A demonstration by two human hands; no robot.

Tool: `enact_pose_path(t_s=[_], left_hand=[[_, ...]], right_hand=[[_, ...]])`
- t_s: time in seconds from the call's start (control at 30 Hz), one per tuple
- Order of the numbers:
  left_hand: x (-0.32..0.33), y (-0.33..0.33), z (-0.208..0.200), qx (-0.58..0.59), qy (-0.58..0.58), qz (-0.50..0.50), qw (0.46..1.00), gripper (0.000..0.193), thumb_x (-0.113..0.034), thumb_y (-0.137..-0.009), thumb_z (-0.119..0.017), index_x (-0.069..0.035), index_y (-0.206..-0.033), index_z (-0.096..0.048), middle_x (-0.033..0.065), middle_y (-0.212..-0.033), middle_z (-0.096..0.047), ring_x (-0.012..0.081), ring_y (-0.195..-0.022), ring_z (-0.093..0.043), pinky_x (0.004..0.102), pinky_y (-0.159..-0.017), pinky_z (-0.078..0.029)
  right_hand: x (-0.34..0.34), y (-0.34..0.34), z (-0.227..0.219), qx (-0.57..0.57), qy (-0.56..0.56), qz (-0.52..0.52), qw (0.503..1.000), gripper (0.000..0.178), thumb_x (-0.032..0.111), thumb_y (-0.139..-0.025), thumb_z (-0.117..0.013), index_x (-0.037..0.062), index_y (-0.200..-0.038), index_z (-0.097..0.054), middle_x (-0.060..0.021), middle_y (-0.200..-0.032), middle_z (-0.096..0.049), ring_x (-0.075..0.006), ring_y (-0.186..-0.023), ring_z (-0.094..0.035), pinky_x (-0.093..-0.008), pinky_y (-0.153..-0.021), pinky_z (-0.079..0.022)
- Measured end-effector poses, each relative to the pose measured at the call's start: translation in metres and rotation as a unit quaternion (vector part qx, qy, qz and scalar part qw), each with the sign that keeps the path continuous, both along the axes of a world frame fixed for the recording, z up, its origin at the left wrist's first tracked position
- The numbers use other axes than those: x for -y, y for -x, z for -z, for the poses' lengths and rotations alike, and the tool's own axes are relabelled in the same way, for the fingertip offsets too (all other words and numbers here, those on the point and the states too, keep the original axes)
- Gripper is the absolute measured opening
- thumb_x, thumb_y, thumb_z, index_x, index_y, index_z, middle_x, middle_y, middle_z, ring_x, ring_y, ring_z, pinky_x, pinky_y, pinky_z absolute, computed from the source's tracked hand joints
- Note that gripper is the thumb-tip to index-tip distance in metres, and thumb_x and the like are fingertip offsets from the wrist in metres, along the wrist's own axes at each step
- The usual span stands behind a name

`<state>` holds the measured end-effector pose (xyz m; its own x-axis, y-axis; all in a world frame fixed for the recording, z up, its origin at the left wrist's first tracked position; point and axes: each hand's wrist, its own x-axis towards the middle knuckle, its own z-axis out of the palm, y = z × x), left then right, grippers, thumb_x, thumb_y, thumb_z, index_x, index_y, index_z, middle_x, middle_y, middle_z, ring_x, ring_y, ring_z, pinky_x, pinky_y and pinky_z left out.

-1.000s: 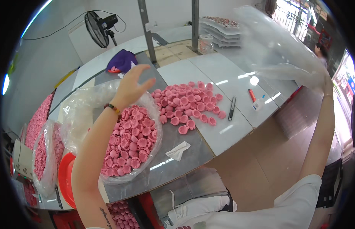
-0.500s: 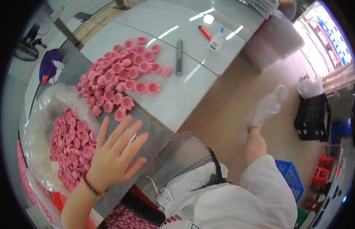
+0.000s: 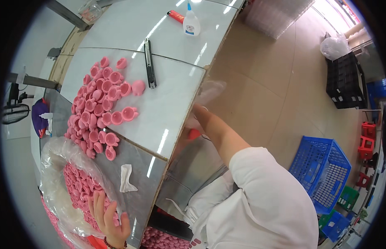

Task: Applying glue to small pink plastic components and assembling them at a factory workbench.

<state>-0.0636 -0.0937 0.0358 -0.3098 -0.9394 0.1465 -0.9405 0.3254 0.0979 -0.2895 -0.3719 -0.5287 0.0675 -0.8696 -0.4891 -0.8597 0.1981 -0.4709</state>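
My left hand (image 3: 108,218), fingers apart and holding nothing visible, is over the edge of a clear plastic bag (image 3: 56,159) full of small pink cup-shaped pieces (image 3: 79,184). Beyond the bag, a loose pile of the same pink pieces (image 3: 95,99) lies on the table, hollow sides mostly up. My right arm reaches forward to the table's edge. My right hand (image 3: 196,118) is blurred there and its fingers are hidden; clear plastic film (image 3: 211,90) shows around it, and a red patch (image 3: 194,133) lies just below.
On the tabletop (image 3: 168,103) are a utility knife (image 3: 150,64), a red tube-shaped item (image 3: 175,16), a bottle with a blue tip (image 3: 191,25) and a crumpled white tissue (image 3: 126,178). Blue crates (image 3: 319,170) and a black crate (image 3: 346,83) stand on the floor at right.
My left hand has dropped down and left, from above the table edge to the bag. My right arm has swung left from over the floor to the table's edge. The view has turned right.
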Motion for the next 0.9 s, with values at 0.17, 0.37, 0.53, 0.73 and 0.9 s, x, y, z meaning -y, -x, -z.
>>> enact_pose_path(t_s=[0.17, 0.37, 0.53, 0.73, 0.9], left_hand=[[-0.004, -0.006, -0.001, -0.059, 0.001, -0.055, 0.997, 0.032, -0.004, -0.073, -0.047, 0.001, -0.104, -0.047, 0.0241, -0.122, -0.042, 0.0407, -0.117, -0.036, 0.0497, -0.098, -0.025], [-0.013, -0.016, 0.000, -0.100, -0.006, -0.113, 0.989, 0.031, -0.002, -0.074, -0.045, 0.002, -0.105, -0.047, 0.0250, -0.123, -0.041, 0.0400, -0.118, -0.035, 0.0466, -0.098, -0.026], [-0.004, -0.016, 0.005, -0.111, 0.010, -0.084, 0.990, 0.031, -0.001, -0.074, -0.045, 0.002, -0.105, -0.047, 0.0258, -0.124, -0.040, 0.0397, -0.118, -0.035, 0.0461, -0.097, -0.027], [0.004, -0.025, -0.002, -0.104, 0.023, -0.075, 0.991, 0.035, 0.001, -0.070, -0.045, 0.003, -0.105, -0.047, 0.0254, -0.122, -0.041, 0.0397, -0.117, -0.037, 0.0451, -0.096, -0.030], [0.024, -0.028, -0.009, -0.120, 0.039, -0.126, 0.984, 0.036, 0.001, -0.068, -0.056, 0.001, -0.104, -0.051, 0.0217, -0.119, -0.045, 0.0368, -0.113, -0.041, 0.0431, -0.097, -0.029]], right_hand=[[0.070, -0.036, -0.042, 0.062, -0.089, 0.010, 0.994, 0.031, 0.020, -0.084, -0.044, 0.0087, -0.111, -0.055, -0.0125, -0.109, -0.056, -0.0215, -0.098, -0.053, -0.0324, -0.081, -0.043], [0.007, -0.001, -0.067, 0.141, -0.200, -0.003, 0.970, 0.031, 0.022, -0.083, -0.045, 0.0088, -0.109, -0.055, -0.0111, -0.106, -0.057, -0.0200, -0.093, -0.055, -0.0311, -0.078, -0.044], [-0.044, 0.025, -0.096, 0.190, -0.282, 0.000, 0.940, 0.031, 0.024, -0.083, -0.045, 0.0089, -0.108, -0.056, -0.0100, -0.104, -0.058, -0.0188, -0.090, -0.056, -0.0299, -0.075, -0.045], [-0.100, 0.086, -0.089, 0.235, -0.304, 0.084, 0.919, 0.036, 0.030, -0.082, -0.048, 0.0084, -0.110, -0.054, -0.0073, -0.095, -0.062, -0.0183, -0.082, -0.059, -0.0341, -0.067, -0.046], [-0.120, 0.128, -0.179, 0.366, -0.003, 0.250, 0.897, 0.025, 0.018, -0.085, -0.041, 0.0062, -0.100, -0.059, -0.0032, -0.082, -0.059, -0.0105, -0.072, -0.053, -0.0231, -0.062, -0.040]])
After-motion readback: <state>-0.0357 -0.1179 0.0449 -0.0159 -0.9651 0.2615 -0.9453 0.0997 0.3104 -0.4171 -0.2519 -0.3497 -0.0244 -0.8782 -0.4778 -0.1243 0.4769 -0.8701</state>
